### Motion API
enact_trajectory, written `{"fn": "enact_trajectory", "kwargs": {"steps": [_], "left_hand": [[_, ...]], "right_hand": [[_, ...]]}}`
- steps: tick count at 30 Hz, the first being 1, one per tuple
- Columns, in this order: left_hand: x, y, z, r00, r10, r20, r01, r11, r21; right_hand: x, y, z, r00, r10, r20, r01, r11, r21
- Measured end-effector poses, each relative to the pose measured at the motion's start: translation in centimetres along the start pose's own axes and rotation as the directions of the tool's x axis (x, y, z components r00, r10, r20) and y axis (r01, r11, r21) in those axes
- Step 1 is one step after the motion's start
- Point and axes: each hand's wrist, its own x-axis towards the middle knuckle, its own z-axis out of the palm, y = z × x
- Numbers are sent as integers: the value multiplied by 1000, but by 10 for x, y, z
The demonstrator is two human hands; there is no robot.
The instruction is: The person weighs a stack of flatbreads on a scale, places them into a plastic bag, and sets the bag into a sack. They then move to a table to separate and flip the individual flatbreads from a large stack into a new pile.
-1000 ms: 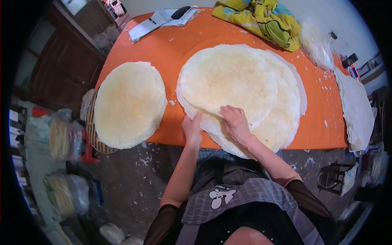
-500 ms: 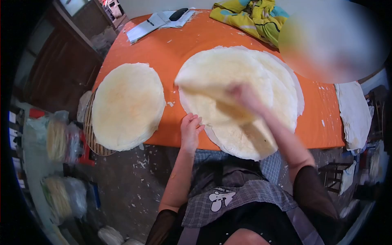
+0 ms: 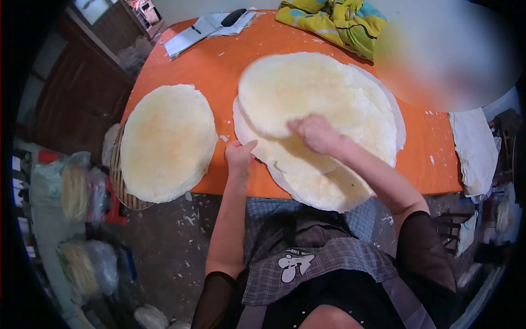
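Large pale round flatbread sheets (image 3: 329, 93) lie overlapping on the orange table (image 3: 219, 71). My right hand (image 3: 315, 133) has its fingers closed at the near edge of the top sheet, which is slightly blurred and casts a shadow below. My left hand (image 3: 240, 152) is at the left edge of the lower sheets, its thumb pointing right and its fingers pressed together near that rim. Another pile of round sheets (image 3: 167, 142) rests to the left on a slatted round rack (image 3: 125, 186).
White papers (image 3: 192, 37) with a dark-handled object (image 3: 233, 17) are at the back left. Yellow patterned cloth (image 3: 334, 24) lies at the back. A white cloth (image 3: 474, 153) hangs at the right edge. Bagged bundles (image 3: 87, 268) stand at the lower left.
The top sheet has shifted, and its raised left fold now lies flatter. My right hand has moved slightly left and down; my left hand has moved left and up.
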Motion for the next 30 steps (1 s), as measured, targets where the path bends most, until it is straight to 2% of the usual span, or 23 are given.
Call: {"fn": "enact_trajectory", "kwargs": {"steps": [1, 4, 5, 7, 8, 10, 13, 14, 16, 17, 18, 19, 20, 21, 23, 24, 25, 26, 28, 30], "left_hand": [[7, 2, -7, 997, -73, 20, 72, 997, 27], [9, -5, -14, 995, 101, -14, -92, 950, 298], [7, -7, -13, 998, 58, -11, -55, 976, 210], [0, 9, -1, 1000, -9, 16, 8, 1000, 27], [-3, 20, 7, 996, -23, 92, 36, 990, -140], [-9, 36, 19, 972, -21, 234, 127, 884, -450], [-7, 36, 18, 954, -34, 299, 171, 878, -447], [-9, 38, 18, 962, -93, 256, 206, 863, -461], [-18, 42, 19, 961, -212, 178, 274, 828, -489], [-23, 31, 14, 954, -197, 227, 276, 872, -403], [-28, 14, 5, 943, -185, 277, 271, 909, -317], [-33, 2, -1, 929, -175, 326, 258, 938, -231], [-45, 3, 4, 935, -175, 309, 237, 955, -179], [-61, 8, 15, 941, -174, 290, 218, 968, -126], [-70, 3, 23, 955, -165, 248, 192, 977, -89], [-64, -8, 24, 961, -158, 228, 185, 977, -103], [-63, -12, 27, 966, -155, 206, 182, 977, -115], [-65, -13, 28, 956, -159, 248, 190, 976, -107], [-77, -7, 30, 930, -168, 327, 207, 974, -88], [-88, -10, 28, 843, -255, 473, 333, 939, -87]], "right_hand": [[1, -5, 11, 993, 22, 116, -32, 996, 86], [-3, -10, -1, 989, 149, -19, -143, 973, 179], [-9, -18, 4, 975, 127, -183, -101, 984, 148], [-22, -45, 23, 863, 58, -502, -37, 998, 51], [-30, -62, 35, 909, 126, -398, -74, 987, 143], [-36, -87, 56, 907, 221, -358, -170, 971, 168], [-27, -76, 58, 871, 318, -376, -229, 937, 263], [-22, -66, 53, 871, 410, -270, -278, 866, 416], [-15, -28, 28, 845, 534, -22, -387, 639, 665], [-13, 2, 11, 815, 548, -191, -316, 695, 646], [-12, 37, -18, 792, 556, -252, -308, 721, 621], [-11, 41, -86, 747, 639, -184, -503, 724, 473], [-10, 84, -108, 757, 592, -276, -484, 792, 371], [-15, 80, -158, 793, 532, -297, -438, 837, 329], [-28, 70, -208, 783, 399, -478, -237, 901, 364], [-32, 21, -244, 799, 414, -436, -411, 905, 107], [-41, 27, -241, 802, 317, -507, -371, 929, -6], [-51, 34, -233, 802, 212, -559, -331, 936, -120], [-67, 9, -207, 877, 235, -420, -310, 944, -118], [-90, 2, -132, 910, 118, -398, -192, 970, -152]]}}
